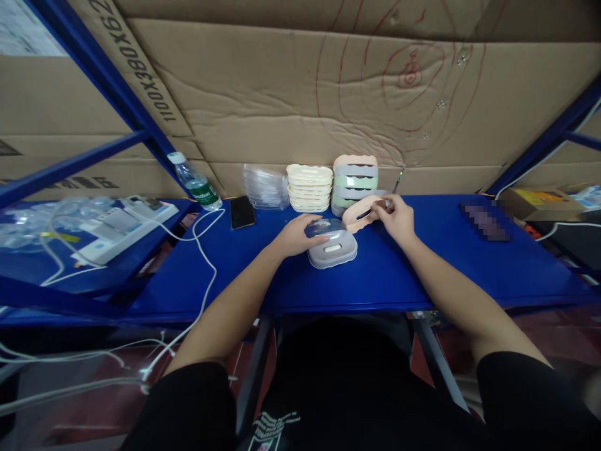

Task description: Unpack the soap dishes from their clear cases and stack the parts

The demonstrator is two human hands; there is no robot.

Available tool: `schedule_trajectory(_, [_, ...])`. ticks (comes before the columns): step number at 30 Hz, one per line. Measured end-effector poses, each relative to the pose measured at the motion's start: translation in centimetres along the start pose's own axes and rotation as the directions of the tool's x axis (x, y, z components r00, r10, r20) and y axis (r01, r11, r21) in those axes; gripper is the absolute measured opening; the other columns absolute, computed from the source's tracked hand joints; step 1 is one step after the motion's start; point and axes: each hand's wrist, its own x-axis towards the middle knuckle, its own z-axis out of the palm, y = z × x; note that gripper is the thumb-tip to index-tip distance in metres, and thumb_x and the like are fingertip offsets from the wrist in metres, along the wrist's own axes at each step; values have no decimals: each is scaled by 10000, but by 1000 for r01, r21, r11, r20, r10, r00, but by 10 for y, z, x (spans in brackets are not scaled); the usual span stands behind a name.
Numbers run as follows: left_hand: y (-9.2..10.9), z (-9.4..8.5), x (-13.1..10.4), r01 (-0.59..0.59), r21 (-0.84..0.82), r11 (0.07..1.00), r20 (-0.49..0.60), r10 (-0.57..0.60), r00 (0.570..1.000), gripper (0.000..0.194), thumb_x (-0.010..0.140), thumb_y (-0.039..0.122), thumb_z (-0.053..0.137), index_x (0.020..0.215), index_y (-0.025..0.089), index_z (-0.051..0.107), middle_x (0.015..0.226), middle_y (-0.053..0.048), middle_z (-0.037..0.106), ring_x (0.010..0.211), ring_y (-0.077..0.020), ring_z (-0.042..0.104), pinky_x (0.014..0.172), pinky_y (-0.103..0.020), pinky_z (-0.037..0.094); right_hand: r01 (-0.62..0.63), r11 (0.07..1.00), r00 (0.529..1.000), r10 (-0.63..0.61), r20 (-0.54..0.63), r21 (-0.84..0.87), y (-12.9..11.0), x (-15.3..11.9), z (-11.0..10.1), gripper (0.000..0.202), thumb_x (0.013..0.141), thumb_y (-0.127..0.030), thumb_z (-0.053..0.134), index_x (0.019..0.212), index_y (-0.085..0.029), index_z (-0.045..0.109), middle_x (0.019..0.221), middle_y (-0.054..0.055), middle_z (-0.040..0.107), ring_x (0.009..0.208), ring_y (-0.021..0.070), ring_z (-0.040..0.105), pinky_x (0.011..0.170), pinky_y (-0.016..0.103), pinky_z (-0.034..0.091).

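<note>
My left hand [299, 236] grips a clear plastic cover [323, 227] at its left side, over a grey scalloped tray [332, 252] with a small white oblong in its middle. My right hand [395, 216] pinches the right end of a peach scalloped piece [359, 212] with a dark slot, tilted beside the cover. Behind it rises a stack of peach, grey and green pieces [355, 170]. Left of that stands a cream stack [310, 188], and further left a stack of clear covers [265, 186].
A water bottle [200, 186] and a black phone [242, 213] lie left on the blue table [291, 291]. A white cable [210, 266] crosses the left side. A blurred item [486, 220] lies right. Cardboard [263, 81] forms the back.
</note>
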Motion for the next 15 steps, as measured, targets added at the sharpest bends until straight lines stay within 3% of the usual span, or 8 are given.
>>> schedule_trajectory(2, [-3, -2, 0, 7, -16, 1000, -5, -7, 1000, 743, 874, 613, 903, 1470, 197, 750, 1505, -176, 764, 1349, -382, 757, 1217, -574, 597, 37, 999, 996, -38, -85, -15, 3, 4, -4, 275, 973, -511, 680, 1000, -251, 764, 936, 93, 746, 910, 306, 731, 875, 457, 604])
schedule_trajectory(5, [-7, -5, 0, 6, -38, 999, -38, -8, 999, 760, 856, 605, 923, 1467, 187, 753, 1496, -180, 770, 1329, -379, 768, 1198, -566, 610, 32, 999, 975, -38, -220, -29, 11, 13, -13, 271, 999, -508, 620, 909, -260, 685, 1009, 108, 756, 977, 294, 723, 932, 455, 594])
schedule_trajectory(7, [-9, -10, 1, 19, -50, 999, -84, -23, 996, 755, 857, 598, 919, 1468, 186, 753, 1488, -175, 779, 1317, -373, 774, 1186, -559, 615, -72, 997, 946, 66, -317, -8, 24, 22, -20, 239, 994, -482, 590, 889, -270, 620, 899, 68, 726, 889, 272, 705, 898, 446, 590])
schedule_trajectory(10, [-15, -25, 1, 81, -99, 992, -178, -98, 979, 765, 848, 603, 912, 1462, 172, 759, 1474, -175, 792, 1316, -366, 779, 1195, -533, 607, -230, 971, 866, 235, -442, 65, 50, 33, -30, 151, 917, -409, 598, 946, -260, 604, 823, 32, 676, 811, 265, 689, 860, 449, 593])
schedule_trajectory(12, [-22, -38, 1, 142, -121, 982, -234, -168, 958, 769, 846, 633, 899, 1444, 167, 772, 1477, -178, 795, 1343, -371, 771, 1225, -520, 586, -311, 944, 837, 327, -439, 110, 67, 38, -34, 272, 861, -376, 614, 1084, -225, 648, 801, 14, 661, 788, 278, 693, 869, 472, 605])
schedule_trajectory(15, [-32, -61, -2, 300, -100, 949, -280, -316, 907, 683, 869, 678, 857, 1331, 176, 823, 1415, -168, 826, 1336, -376, 778, 1206, -500, 598, -392, 915, 839, 400, -368, 101, 81, 40, -33, 402, 806, -365, 633, 1162, -193, 700, 771, 9, 652, 806, 303, 705, 930, 528, 617])
